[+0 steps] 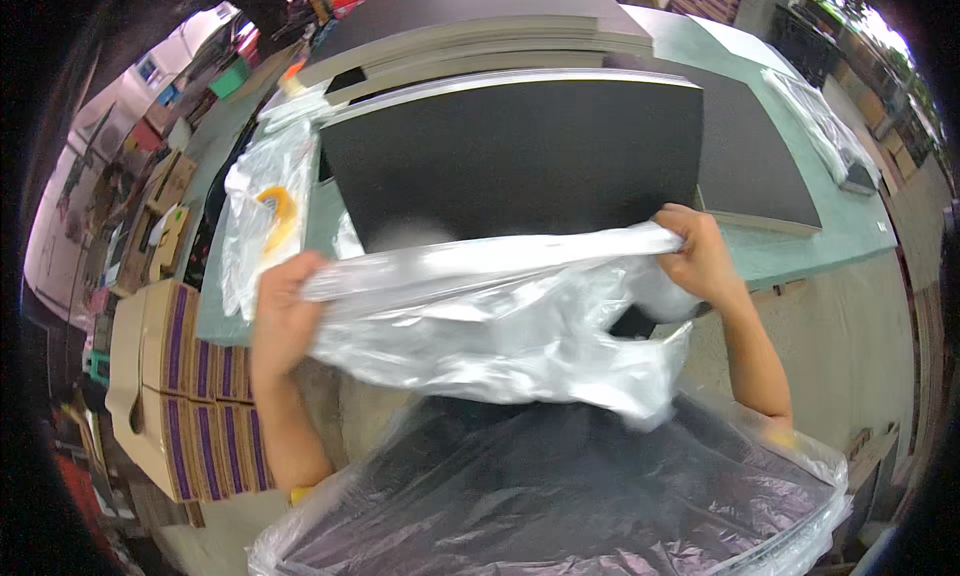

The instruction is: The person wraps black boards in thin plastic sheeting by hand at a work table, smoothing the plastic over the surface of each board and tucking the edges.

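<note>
A clear plastic bag [480, 316] is stretched between my two hands, in front of a black rectangular panel [520, 156]. My left hand [287, 311] is closed on the bag's left end, and my right hand [697, 254] pinches its upper right corner. The panel stands tilted up on the green table [800, 254], and the bag's upper edge crosses its lower edge. Whether the panel's lower edge is inside the bag, I cannot tell. Below, close to me, lies a dark panel wrapped in clear plastic [560, 486].
Stacked dark boards [480, 41] lie at the back of the table, with another dark board [755, 146] on the right. A yellow tape roll [280, 216] rests on folded plastic bags [250, 246] at the left. Flattened cardboard boxes [205, 416] are piled at lower left.
</note>
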{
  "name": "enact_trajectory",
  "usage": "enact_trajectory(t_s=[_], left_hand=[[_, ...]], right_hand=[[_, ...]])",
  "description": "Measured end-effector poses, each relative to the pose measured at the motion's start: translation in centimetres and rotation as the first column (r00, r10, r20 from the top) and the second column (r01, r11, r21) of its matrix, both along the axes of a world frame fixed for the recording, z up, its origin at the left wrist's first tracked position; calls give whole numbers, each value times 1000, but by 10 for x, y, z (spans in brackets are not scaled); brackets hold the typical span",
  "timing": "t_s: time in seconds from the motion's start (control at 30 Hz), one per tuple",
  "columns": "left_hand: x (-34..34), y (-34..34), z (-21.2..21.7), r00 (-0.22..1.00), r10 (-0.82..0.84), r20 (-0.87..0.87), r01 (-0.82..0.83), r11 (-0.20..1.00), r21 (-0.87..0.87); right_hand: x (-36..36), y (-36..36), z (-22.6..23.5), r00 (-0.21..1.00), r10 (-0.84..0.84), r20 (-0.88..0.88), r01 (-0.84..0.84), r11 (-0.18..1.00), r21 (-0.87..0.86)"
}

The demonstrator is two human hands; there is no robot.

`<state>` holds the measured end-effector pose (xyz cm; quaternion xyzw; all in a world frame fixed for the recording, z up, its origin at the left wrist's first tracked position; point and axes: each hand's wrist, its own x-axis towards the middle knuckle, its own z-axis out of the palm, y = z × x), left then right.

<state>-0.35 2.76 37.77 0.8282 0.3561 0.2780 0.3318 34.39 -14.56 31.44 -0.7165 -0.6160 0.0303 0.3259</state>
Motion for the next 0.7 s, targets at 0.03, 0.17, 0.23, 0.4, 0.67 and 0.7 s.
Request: enact_trajectory(t_s=[0.03,0.17,0.23,0.4,0.67,0.7], left_hand=[[-18,15,-8,995,97,31,-96,995,-36],[-29,47,-6,894,448,-13,-410,829,380],[3,33,-3,845,535,0,-242,383,891],[103,-48,-37,879,-441,-181,477,812,336],[93,3,-76,976,-183,118,209,936,-283],[89,10,-79,983,-149,108,170,960,-221]], right_hand=[[9,-5,3,997,-12,-82,10,999,-34],[18,-11,26,883,-43,-468,-115,946,-304],[9,-7,19,846,101,-523,-252,941,-225],[-35,25,16,680,400,-615,-600,785,-153],[-17,16,-3,545,269,-794,-479,877,-31],[-13,17,-5,575,235,-784,-486,869,-96]])
